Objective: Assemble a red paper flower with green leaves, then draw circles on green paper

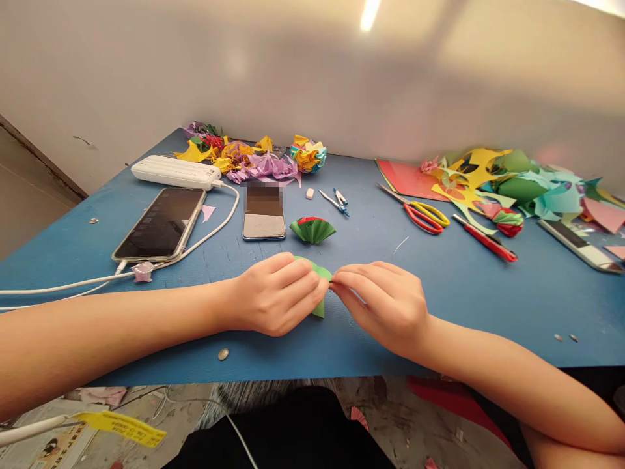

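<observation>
A piece of light green paper (pixel 318 309) with rounded edges lies under the fingers of my left hand (pixel 280 293), which is closed on it near the table's front. My right hand (pixel 385 299) meets it from the other side, thumb and fingers pinched together at the paper's right edge. Something thin and dark shows at those fingertips, too small to name. Just beyond my hands sits a pleated dark green paper fan piece (pixel 313 231) with red on top. The hands hide much of the light green paper.
Scissors (pixel 420 212), a red-handled cutter (pixel 486 239), a compass (pixel 336 202) and an eraser (pixel 310 193) lie behind. On the left are a phone (pixel 161 225), a power bank (pixel 176 172) and cables. Paper scraps (pixel 525 185) and paper flowers (pixel 308 155) line the wall.
</observation>
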A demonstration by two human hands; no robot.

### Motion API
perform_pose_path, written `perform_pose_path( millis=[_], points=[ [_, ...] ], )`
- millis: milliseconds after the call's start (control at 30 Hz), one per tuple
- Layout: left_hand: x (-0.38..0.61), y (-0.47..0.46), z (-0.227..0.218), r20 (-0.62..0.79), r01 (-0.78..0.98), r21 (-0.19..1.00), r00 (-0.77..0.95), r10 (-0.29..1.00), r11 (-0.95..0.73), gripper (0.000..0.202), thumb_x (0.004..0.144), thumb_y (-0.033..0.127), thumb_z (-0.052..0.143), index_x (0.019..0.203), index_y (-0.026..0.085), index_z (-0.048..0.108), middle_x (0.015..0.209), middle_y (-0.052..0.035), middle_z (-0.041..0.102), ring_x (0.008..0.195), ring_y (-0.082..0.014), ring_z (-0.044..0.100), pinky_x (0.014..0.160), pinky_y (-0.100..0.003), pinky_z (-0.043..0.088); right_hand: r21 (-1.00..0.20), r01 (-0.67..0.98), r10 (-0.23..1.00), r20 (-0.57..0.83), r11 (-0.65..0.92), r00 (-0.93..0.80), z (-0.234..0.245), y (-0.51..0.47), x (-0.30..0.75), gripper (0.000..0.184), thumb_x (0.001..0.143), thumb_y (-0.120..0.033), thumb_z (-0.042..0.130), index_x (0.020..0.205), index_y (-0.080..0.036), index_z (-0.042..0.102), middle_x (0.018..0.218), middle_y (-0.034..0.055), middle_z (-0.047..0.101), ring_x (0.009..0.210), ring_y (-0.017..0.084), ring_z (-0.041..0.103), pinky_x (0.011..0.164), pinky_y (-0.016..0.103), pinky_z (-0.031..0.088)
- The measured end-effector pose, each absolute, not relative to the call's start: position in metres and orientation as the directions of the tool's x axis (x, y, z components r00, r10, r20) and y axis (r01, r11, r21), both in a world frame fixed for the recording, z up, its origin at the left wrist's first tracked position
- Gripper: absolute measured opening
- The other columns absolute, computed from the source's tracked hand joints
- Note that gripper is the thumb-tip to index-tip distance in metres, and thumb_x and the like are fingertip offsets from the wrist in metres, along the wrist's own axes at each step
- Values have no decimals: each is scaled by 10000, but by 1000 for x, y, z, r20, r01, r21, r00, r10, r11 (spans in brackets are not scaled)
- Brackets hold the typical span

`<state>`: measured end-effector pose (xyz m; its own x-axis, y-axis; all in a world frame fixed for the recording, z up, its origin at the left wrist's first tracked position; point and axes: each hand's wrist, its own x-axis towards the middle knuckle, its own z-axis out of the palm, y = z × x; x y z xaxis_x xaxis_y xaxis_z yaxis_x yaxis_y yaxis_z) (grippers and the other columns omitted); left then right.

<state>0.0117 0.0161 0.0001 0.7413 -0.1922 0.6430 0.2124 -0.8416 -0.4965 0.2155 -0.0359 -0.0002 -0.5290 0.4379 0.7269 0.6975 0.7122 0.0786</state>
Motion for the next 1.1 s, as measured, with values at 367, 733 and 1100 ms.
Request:
perform_pose_path(
  millis=[367,733,1100],
  points=[
    [12,19,-2,658,222,-493,728,-193,-841,235,886,107,367,884,50,595,672,-83,634,615,-183,589,516,-307,418,30,703,480,709,711,-516,-3,-33,219,129,784,-98,627,884,-168,583,792,3,688,644,100,574,617,249,434],
    [9,17,-1,628,165,-517,740,-241,-840,205,863,116,435,878,44,626,685,-80,631,637,-178,581,520,-301,396,151,681,393,719,716,-573,-1,-36,219,188,751,-51,628,919,-133,604,839,34,698,640,107,583,591,262,442],
    [10,16,1,605,245,-597,763,-228,-764,151,834,112,530,904,63,654,661,-46,611,641,-156,569,456,-286,348,315,645,335,652,696,-680,-1,-38,220,181,764,-92,648,940,-65,611,878,95,704,684,148,607,583,297,461]
  ],
)
